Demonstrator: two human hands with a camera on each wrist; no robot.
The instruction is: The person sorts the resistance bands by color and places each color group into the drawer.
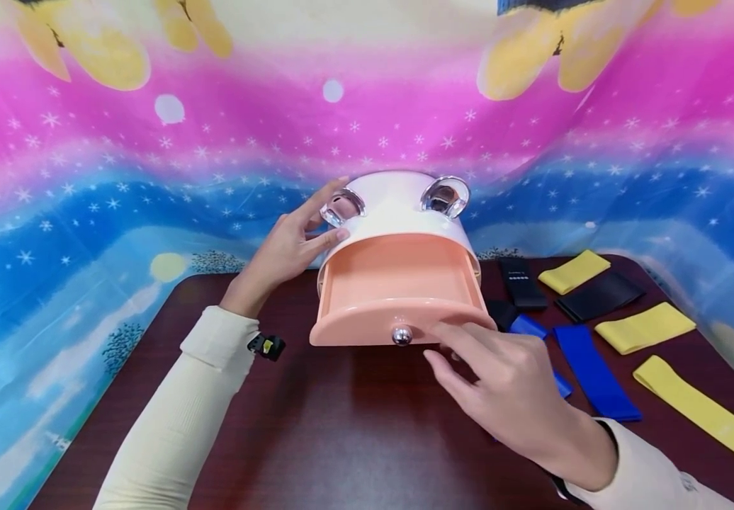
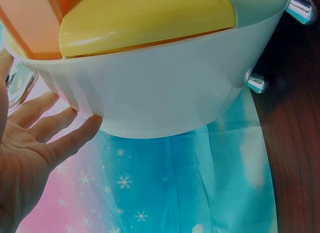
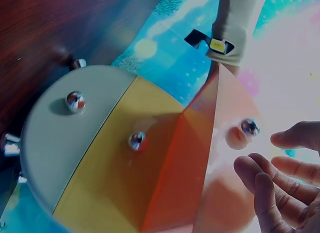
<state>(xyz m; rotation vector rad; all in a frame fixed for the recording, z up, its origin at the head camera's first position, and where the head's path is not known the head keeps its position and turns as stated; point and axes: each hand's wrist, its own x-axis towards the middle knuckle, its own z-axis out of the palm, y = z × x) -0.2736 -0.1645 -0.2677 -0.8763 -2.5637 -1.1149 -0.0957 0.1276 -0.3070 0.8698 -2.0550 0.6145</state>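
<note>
A small rounded drawer cabinet [image 1: 399, 198] with a white shell and two mirror-like ears stands on the table. Its peach top drawer [image 1: 399, 322] is pulled out, and no contents show inside. My left hand [image 1: 287, 244] steadies the shell around the left ear [image 1: 344, 205], thumb in front; in the left wrist view its fairly straight fingers [image 2: 75, 135] touch the shell. Beside the drawer's silver knob [image 1: 402, 336] is my right hand [image 1: 510, 382], fingers loosely bent. The right wrist view shows a gap between those fingers [image 3: 247, 173] and the knob.
Below the peach drawer are a yellow drawer [image 3: 120, 168] and a pale grey-green drawer [image 3: 55, 138], both with knobs. To the right lie yellow bands [image 1: 644, 327], blue bands [image 1: 596, 372] and black bands [image 1: 599, 296]. A patterned cloth [image 1: 265, 134] hangs behind the table [image 1: 316, 439].
</note>
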